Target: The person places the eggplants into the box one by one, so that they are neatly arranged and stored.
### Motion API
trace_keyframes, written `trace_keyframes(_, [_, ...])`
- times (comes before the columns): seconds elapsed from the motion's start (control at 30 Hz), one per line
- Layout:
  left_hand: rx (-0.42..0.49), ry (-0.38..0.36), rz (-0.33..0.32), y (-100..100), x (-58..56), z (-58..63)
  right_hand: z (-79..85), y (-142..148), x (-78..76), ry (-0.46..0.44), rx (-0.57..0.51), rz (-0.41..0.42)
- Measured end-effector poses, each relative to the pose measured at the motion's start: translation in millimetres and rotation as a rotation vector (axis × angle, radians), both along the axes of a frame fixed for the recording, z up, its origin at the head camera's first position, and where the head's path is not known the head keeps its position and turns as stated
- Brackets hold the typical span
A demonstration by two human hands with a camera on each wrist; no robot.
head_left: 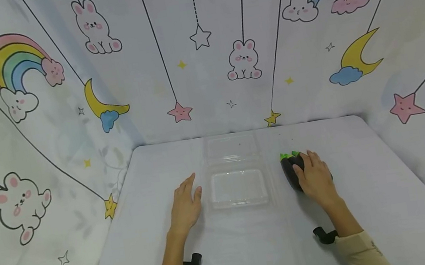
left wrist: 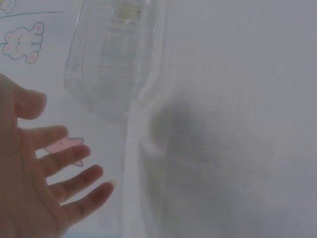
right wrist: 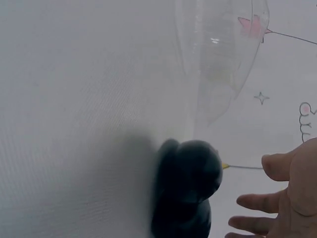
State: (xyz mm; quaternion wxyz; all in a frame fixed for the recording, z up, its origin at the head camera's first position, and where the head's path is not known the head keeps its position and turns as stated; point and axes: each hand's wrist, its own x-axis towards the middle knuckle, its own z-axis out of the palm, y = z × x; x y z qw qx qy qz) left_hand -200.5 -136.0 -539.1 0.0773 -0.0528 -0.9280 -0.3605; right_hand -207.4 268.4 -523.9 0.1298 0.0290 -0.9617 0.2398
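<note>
A transparent plastic box (head_left: 238, 188) lies with its lid (head_left: 231, 148) folded back in the middle of the table. To its left hovers my left hand (head_left: 185, 206), holding nothing; in the left wrist view its fingers (left wrist: 72, 161) are spread and slightly bent. Right of the box is a small cluster of dark eggplants (head_left: 291, 174) with bright green caps. My right hand (head_left: 316, 178) is over them in the head view and hides part of them. From the right wrist, a gap shows between its extended fingers (right wrist: 260, 202) and the eggplants' rounded dark ends (right wrist: 190, 171).
A white cloth covers the table (head_left: 247, 247). Behind it and along both sides hangs a white curtain (head_left: 137, 79) printed with rabbits, stars, moons and rainbows. A black camera mount sits at each wrist, the left mount (head_left: 193, 263) and the right mount (head_left: 325, 236).
</note>
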Motion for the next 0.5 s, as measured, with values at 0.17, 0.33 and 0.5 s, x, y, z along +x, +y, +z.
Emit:
trace_keyframes(0.17, [0.002,-0.017,0.008,1,-1.8,-2.9,-3.6,8,-3.8,0.008,0.002,-0.023])
trace_keyframes(0.33, [0.045,-0.051,-0.003,3,-3.0,-4.6,-7.7,17,-7.4,0.018,-0.009,-0.054])
trace_keyframes(0.5, [0.103,-0.100,0.012,4,-3.9,-6.0,-9.5,25,-8.2,-0.056,-0.022,-0.066])
